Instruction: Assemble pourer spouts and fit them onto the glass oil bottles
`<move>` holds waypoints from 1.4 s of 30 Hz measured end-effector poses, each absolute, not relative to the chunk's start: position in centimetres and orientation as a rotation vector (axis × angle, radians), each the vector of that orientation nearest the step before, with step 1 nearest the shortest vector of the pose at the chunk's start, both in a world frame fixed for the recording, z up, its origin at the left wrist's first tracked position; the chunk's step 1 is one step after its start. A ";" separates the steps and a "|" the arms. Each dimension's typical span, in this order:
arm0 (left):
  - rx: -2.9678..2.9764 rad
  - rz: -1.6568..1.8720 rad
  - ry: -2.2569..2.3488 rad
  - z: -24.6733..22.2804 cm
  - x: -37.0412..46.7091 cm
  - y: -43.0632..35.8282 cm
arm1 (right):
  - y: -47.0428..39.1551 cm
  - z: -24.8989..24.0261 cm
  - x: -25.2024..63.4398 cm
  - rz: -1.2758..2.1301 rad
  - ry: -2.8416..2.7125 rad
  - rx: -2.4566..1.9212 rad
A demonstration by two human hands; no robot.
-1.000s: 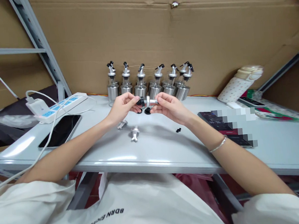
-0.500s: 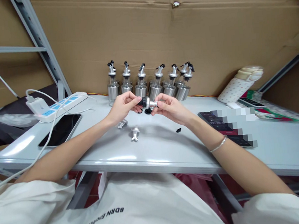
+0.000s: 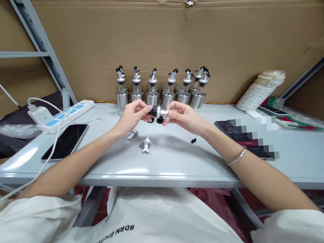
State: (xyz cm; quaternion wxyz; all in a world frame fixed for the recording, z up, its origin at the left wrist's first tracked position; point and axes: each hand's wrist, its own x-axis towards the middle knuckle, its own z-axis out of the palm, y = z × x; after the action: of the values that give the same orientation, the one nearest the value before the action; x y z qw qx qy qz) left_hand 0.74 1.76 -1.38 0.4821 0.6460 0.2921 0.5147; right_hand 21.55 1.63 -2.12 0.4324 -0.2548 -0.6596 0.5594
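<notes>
Above the table (image 3: 171,160), both hands (image 3: 133,117) (image 3: 188,118) close together.

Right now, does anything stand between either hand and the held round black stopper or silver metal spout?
Nothing visible does: the left hand holds the round black stopper, the right hand holds the silver metal spout, and the two parts meet between the hands.

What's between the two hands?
In the head view, a black stopper and silver spout, held by the left hand and right hand; black round pieces show just below.
</notes>
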 end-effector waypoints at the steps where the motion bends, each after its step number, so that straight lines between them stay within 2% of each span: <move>1: 1.577 1.255 0.713 -1.4 0.8 1.7 | 1.6 -2.1 21.5 1.397 -1.646 -0.633; 13: 1.583 1.187 0.711 -1.2 0.7 1.5 | 1.9 -2.3 21.8 1.415 -1.664 -0.614; 24: 1.695 1.238 0.591 -1.8 1.2 1.1 | 1.4 -1.2 21.8 1.414 -1.566 -0.660; 42: 1.701 1.324 0.630 -1.5 0.9 1.2 | 1.5 -2.2 21.8 1.324 -1.710 -0.675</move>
State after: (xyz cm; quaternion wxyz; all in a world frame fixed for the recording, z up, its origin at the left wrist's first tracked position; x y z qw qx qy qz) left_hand 0.94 1.21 -1.47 0.4332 0.6827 0.2527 0.5314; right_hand 21.83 1.48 -2.19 0.4242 -0.2698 -0.6835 0.5292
